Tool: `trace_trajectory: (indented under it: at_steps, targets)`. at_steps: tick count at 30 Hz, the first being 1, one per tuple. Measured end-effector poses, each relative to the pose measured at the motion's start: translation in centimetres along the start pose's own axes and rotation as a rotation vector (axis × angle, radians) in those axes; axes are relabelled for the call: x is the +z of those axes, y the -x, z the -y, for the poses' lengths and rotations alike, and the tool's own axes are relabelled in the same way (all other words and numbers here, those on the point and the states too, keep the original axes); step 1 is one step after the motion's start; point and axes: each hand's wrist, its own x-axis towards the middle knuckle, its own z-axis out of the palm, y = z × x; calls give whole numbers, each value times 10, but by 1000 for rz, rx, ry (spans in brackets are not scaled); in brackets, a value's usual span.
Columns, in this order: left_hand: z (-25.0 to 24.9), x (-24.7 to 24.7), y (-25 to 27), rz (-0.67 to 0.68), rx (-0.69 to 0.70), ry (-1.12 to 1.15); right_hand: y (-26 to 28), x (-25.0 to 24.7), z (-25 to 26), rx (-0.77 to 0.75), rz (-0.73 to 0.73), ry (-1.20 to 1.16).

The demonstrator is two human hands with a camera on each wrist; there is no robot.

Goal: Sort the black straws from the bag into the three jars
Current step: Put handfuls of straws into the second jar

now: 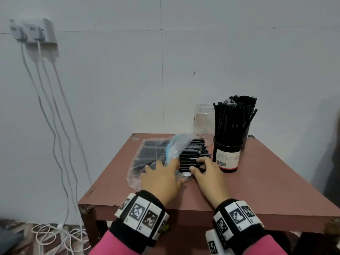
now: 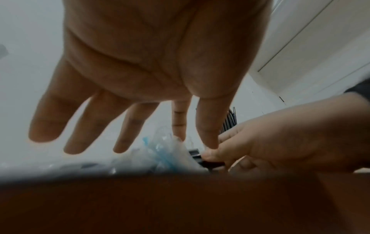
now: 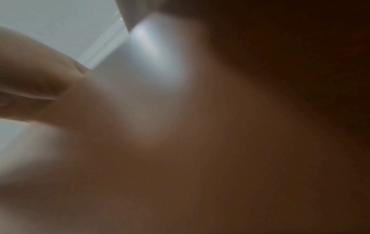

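From the head view I see my left hand [image 1: 161, 178] lying flat, fingers straight, on the bag [image 1: 156, 155] on the tabletop [image 1: 257, 184]. My right hand [image 1: 207, 173] curls its fingers round the straws [image 1: 193, 153] sticking out of the bag's mouth. A jar [image 1: 228, 153] packed with upright straws stands just right of that hand; an empty jar [image 1: 203, 122] stands behind.

The left wrist view shows the left hand [image 2: 160, 63] spread open above the bag [image 2: 160, 152], and the right hand [image 2: 280, 142] pinching black straws [image 2: 202, 159].

The right wrist view is blurred; I cannot tell anything there.
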Motion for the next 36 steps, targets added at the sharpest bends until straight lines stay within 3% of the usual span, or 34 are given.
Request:
trace_trajectory:
  at_steps: [4, 8, 10, 17, 23, 30, 36]
  targets:
    - [4, 17, -5, -140, 30, 23, -2, -4, -5, -43, -17, -112]
    - [10, 25, -19, -251, 49, 214, 1, -5, -6, -53, 20, -202]
    - [12, 29, -23, -220, 31, 284, 0, -3, -7, -49, 36, -232]
    - [5, 35, -32, -85, 2, 213, -7, 3, -13, 22, -41, -297]
    - [-9, 41, -32, -92, 17, 185, -9, 6, -14, -68, -43, -145]
    - [-9, 43, -31, -127, -10, 201, -7, 3, -17, 11, -121, -382]
    - [-8, 40, -30, -97, 39, 190, -7, 3, -16, 10, -73, -345]
